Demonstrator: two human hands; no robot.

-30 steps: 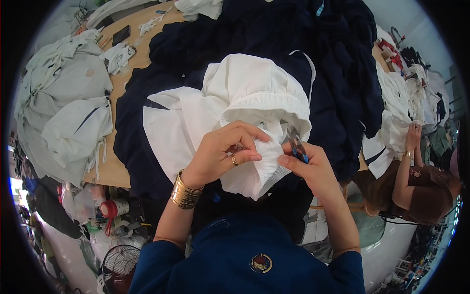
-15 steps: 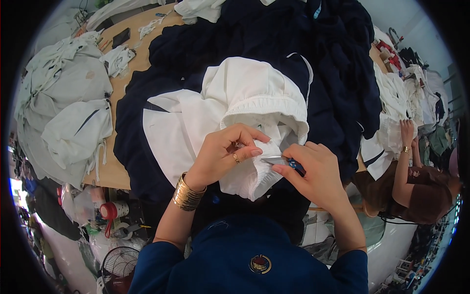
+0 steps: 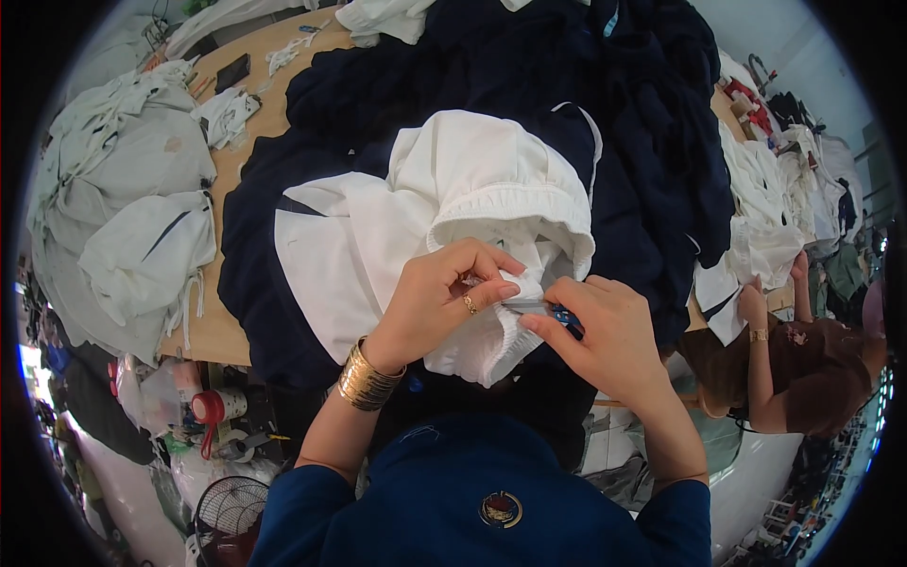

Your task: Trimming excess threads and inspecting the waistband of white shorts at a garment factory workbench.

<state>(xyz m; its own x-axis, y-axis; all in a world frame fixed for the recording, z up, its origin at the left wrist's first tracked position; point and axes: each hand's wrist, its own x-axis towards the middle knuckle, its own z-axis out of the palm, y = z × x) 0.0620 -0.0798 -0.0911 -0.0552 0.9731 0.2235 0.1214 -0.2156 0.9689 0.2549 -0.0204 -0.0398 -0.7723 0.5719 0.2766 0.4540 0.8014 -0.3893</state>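
Note:
White trousers with a gathered elastic waistband (image 3: 515, 200) lie across a heap of navy cloth (image 3: 368, 104) in front of me. My left hand (image 3: 453, 298) pinches white fabric at the inside of the waistband between thumb and fingers. Close beside it, my right hand (image 3: 600, 326) grips blue-handled thread snips (image 3: 565, 317). Their metal blade points left, up against the fabric at my left fingertips. Exactly what the blade touches is hidden by the fingers.
Pale garments are piled on the table's left (image 3: 123, 180). A dark flat case (image 3: 232, 72) lies behind them. At the right, a co-worker's hands (image 3: 753, 307) handle white garments (image 3: 761, 246). A red-lidded bottle (image 3: 217, 406) and a fan (image 3: 231, 510) stand at lower left.
My left hand has shifted slightly to the right, nearer the snips, still pinching the fabric. My right hand barely moves. The co-worker's hands have come lower and moved apart.

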